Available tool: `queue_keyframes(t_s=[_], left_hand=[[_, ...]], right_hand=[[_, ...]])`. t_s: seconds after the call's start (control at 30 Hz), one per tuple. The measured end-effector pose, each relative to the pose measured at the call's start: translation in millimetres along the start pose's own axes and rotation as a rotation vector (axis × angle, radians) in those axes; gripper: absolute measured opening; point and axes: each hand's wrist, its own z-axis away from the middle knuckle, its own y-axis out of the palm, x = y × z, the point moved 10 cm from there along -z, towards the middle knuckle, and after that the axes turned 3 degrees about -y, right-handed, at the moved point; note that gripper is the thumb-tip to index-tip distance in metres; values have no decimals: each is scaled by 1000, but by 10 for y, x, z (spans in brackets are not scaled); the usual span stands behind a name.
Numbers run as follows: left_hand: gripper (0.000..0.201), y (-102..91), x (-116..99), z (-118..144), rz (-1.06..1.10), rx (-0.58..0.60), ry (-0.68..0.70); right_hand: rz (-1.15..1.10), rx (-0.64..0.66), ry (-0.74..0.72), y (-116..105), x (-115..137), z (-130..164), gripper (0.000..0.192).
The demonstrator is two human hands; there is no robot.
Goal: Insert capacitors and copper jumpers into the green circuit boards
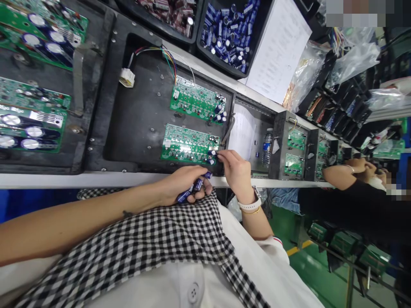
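Two green circuit boards lie in a black carrier tray: a far board and a near board. My left hand rests at the bench's front edge, closed around a bunch of blue capacitors. My right hand, with a white watch on the wrist, has its fingertips at the right end of the near board, pinching a blue capacitor among others standing there.
Bins of blue capacitors and dark red ones stand at the back beside a paper sheet. More boards lie at left. A water bottle stands right of the tray. A co-worker's arm works further right.
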Motion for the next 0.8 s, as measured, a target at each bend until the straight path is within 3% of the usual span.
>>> queue_keyframes(t_s=[0.1,0.3,0.4,0.5,0.67,0.73,0.8], left_hand=[[28,-30,10,-2,56,-21,3],[10,-48,-35,9,205,-15,46],[15,-44,-44,-13,190,-11,42],[23,-33,0,-39,175,-4,18],[34,26,63,24,163,26,-79],[35,52,-157,34,127,2,-97],[32,78,-723,-11,81,-61,7]], right_hand=[[19,-19,-6,-7,49,5,21],[-56,-83,-92,33,44,58,19],[-148,-101,-133,34,26,82,16],[-255,-165,-83,-82,60,133,14],[-418,-163,-10,-235,295,276,24],[-423,-265,37,-353,252,314,18],[-395,-425,101,-494,124,337,14]])
